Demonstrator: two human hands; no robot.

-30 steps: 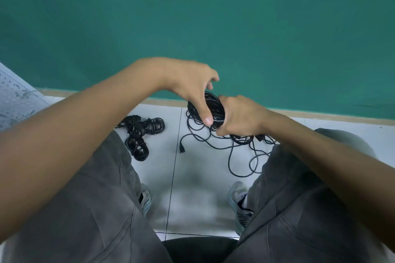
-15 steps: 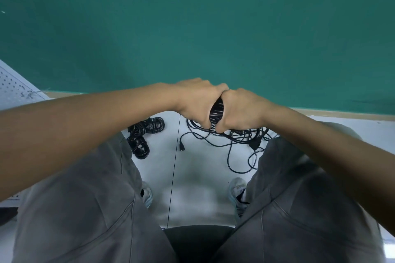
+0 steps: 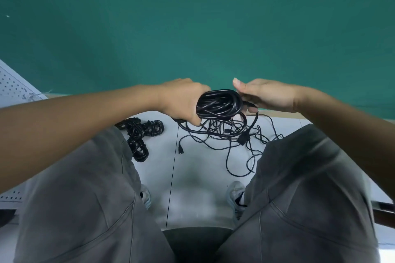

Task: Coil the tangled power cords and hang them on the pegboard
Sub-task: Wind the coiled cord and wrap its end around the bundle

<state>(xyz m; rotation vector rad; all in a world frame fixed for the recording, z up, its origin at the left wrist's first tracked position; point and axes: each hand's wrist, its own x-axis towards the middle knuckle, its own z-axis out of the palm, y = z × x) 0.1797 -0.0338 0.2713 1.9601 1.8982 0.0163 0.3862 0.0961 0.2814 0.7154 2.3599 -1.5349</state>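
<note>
Two hands meet: your left hand [image 3: 183, 102] grips a glossy black coiled cord [image 3: 219, 103]; your right hand [image 3: 269, 96] pinches its loose strand, thumb raised.

Left hand [image 3: 183, 102] grips black cord coil [image 3: 219, 103]; right hand [image 3: 269, 95] pinches cord end.

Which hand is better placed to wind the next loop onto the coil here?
The right hand. It pinches the loose cord running off the coil and can carry it around. The left hand grips the coil itself, so it has to stay as the anchor.
</note>
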